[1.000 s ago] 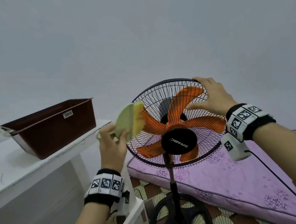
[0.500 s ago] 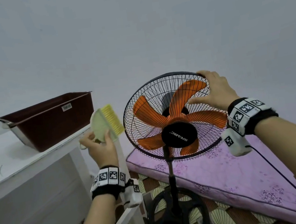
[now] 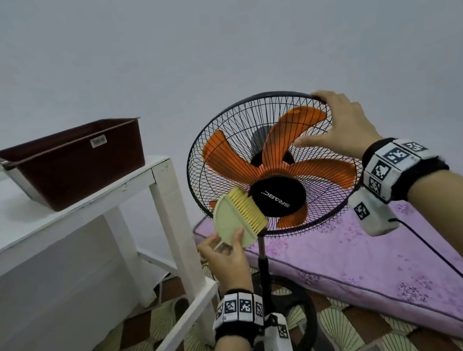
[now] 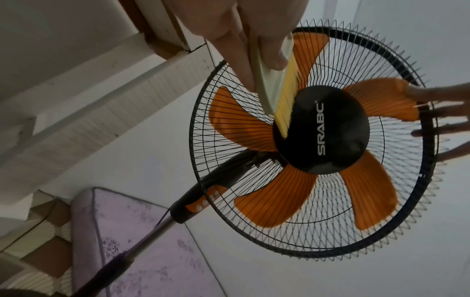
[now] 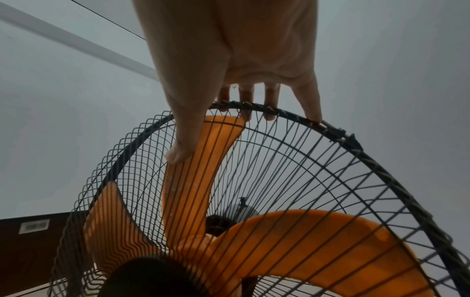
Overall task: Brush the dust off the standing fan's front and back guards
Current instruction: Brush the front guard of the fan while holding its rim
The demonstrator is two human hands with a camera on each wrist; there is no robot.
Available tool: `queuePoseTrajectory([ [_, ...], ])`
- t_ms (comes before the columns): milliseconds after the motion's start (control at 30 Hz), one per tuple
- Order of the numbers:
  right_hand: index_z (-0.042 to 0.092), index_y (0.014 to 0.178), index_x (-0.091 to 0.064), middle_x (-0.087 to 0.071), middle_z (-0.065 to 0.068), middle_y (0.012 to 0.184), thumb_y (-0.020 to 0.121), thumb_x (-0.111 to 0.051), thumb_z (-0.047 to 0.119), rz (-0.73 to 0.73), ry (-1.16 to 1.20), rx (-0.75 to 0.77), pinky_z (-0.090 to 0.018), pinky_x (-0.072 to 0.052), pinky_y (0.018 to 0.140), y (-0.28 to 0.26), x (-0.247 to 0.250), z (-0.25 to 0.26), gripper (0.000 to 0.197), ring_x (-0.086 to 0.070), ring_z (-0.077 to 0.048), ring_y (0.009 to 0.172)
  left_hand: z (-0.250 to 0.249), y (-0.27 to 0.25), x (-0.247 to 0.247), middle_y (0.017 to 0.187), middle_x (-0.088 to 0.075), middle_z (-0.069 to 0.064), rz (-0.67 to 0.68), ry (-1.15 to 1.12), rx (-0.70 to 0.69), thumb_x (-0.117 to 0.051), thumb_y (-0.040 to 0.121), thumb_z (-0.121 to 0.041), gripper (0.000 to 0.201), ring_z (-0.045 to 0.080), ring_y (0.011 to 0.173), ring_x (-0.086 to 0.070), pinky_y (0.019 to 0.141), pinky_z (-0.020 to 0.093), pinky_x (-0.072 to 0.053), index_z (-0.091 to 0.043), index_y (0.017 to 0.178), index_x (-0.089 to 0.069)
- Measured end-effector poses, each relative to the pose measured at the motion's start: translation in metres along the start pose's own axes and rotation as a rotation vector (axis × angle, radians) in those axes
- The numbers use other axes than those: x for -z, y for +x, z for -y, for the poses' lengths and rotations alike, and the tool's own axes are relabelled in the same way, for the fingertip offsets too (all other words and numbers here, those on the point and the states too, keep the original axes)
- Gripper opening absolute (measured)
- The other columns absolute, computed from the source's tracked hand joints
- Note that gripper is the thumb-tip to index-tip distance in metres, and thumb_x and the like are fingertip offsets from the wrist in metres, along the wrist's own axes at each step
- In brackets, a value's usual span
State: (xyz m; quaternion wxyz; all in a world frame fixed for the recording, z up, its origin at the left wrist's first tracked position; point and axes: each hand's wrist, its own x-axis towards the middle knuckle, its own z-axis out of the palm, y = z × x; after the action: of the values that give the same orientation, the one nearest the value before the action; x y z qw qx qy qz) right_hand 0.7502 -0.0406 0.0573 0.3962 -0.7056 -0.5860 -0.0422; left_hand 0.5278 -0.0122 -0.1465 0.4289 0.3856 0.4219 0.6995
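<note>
Standing fan [image 3: 271, 169]: black wire guards, orange blades, set upright on a patterned floor between a white table [image 3: 78, 211] and a purple mattress [image 3: 372, 250]; the front guard [image 3: 312, 193] is faced toward the camera, the back guard is seen only through the wires. Brush [image 3: 238, 218]: pale yellow, held low in the left hand [image 3: 226, 256], whose grip is closed round the handle by thumb and fingers; the bristles are laid against the front guard just beside the black centre cap [image 3: 279, 196], at its lower left. Right hand [image 3: 340, 124]: grip closed over the upper right rim, with the fingers hooked behind the rim and the thumb pressed on the front wires, so the head is steadied. Brown tub [image 3: 70, 161]: stood on the table, well apart from the work. Risks, as judged: the bristles could be caught between the wires if pushed hard; the head could be tilted or the whole fan rocked on its base if the rim were released during a stroke; dust could be dropped onto the mattress below; the back guard may be left unbrushed, since it cannot be reached from this side.
</note>
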Motion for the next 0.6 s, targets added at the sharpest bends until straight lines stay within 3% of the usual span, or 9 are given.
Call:
queuePoseTrajectory([
  [100, 0.028, 0.144, -0.033, -0.041, -0.002, 0.145, 0.062, -0.082, 0.057, -0.022, -0.003, -0.003, -0.051, -0.04, 0.1, 0.0, -0.002, -0.005, 0.099, -0.036, -0.028, 0.133, 0.007, 0.021, 0.008, 0.105, -0.055, 0.0, -0.081, 0.062, -0.001, -0.077, 0.079, -0.011, 0.047, 0.018, 0.094, -0.064, 0.073, 0.025, -0.059, -0.019, 0.106, -0.04],
  [167, 0.028, 0.144, -0.034, -0.042, -0.002, 0.144, 0.06, -0.081, 0.06, -0.024, 0.0, 0.0, -0.051, -0.041, 0.101, 0.0, -0.002, -0.008, 0.101, -0.036, -0.027, 0.133, 0.013, 0.041, 0.023, 0.114, -0.056, 0.009, -0.276, 0.11, 0.044, -0.077, 0.08, -0.017, 0.05, 0.03, 0.097, -0.064, 0.082, 0.041, -0.058, -0.021, 0.107, -0.036],
  [233, 0.029, 0.144, -0.033, -0.042, -0.002, 0.145, 0.058, -0.08, 0.064, -0.02, -0.002, -0.006, -0.052, -0.041, 0.103, 0.001, 0.0, -0.01, 0.103, -0.037, -0.026, 0.134, 0.015, 0.053, 0.037, 0.12, -0.056, 0.018, -0.413, 0.13, 0.059, -0.077, 0.08, -0.02, 0.052, 0.034, 0.098, -0.064, 0.082, 0.042, -0.057, -0.022, 0.109, -0.035],
  [300, 0.031, 0.144, -0.031, -0.041, -0.001, 0.147, 0.059, -0.078, 0.066, -0.016, -0.021, -0.015, -0.053, -0.041, 0.102, 0.002, 0.001, -0.012, 0.104, -0.037, -0.026, 0.135, 0.009, 0.048, 0.039, 0.117, -0.056, 0.013, -0.368, 0.081, 0.013, -0.077, 0.08, -0.014, 0.051, 0.027, 0.096, -0.063, 0.082, 0.036, -0.055, -0.019, 0.11, -0.035],
  [367, 0.032, 0.145, -0.029, -0.039, 0.0, 0.149, 0.061, -0.076, 0.069, -0.011, -0.06, -0.023, -0.054, -0.041, 0.101, 0.002, 0.001, -0.012, 0.103, -0.037, -0.026, 0.135, 0.006, 0.029, 0.031, 0.106, -0.053, -0.001, -0.242, -0.001, -0.006, -0.075, 0.08, -0.004, 0.05, 0.014, 0.091, -0.061, 0.081, 0.029, -0.055, -0.016, 0.109, -0.036],
  [433, 0.032, 0.145, -0.028, -0.039, 0.0, 0.149, 0.06, -0.073, 0.072, -0.014, -0.076, -0.026, -0.055, -0.042, 0.101, 0.003, -0.002, -0.013, 0.104, -0.038, -0.027, 0.135, 0.01, 0.01, 0.02, 0.104, -0.049, -0.007, -0.121, -0.032, -0.033, -0.073, 0.078, 0.005, 0.05, 0.007, 0.093, -0.059, 0.076, 0.021, -0.057, -0.013, 0.107, -0.036],
  [500, 0.032, 0.145, -0.029, -0.04, 0.0, 0.149, 0.059, -0.073, 0.074, -0.019, -0.069, -0.028, -0.055, -0.042, 0.102, 0.004, -0.003, -0.013, 0.106, -0.039, -0.026, 0.135, 0.02, 0.006, 0.011, 0.104, -0.049, -0.005, -0.06, -0.033, -0.066, -0.072, 0.076, 0.008, 0.051, 0.006, 0.095, -0.059, 0.072, 0.016, -0.056, -0.019, 0.101, -0.037],
  [600, 0.032, 0.145, -0.03, -0.041, 0.001, 0.148, 0.058, -0.074, 0.073, -0.022, -0.053, -0.033, -0.055, -0.041, 0.103, 0.006, -0.003, -0.013, 0.106, -0.039, -0.025, 0.135, 0.021, 0.028, 0.005, 0.11, -0.053, 0.006, -0.031, 0.021, -0.078, -0.073, 0.079, 0.0, 0.047, 0.006, 0.091, -0.061, 0.069, 0.012, -0.054, -0.023, 0.101, -0.038],
])
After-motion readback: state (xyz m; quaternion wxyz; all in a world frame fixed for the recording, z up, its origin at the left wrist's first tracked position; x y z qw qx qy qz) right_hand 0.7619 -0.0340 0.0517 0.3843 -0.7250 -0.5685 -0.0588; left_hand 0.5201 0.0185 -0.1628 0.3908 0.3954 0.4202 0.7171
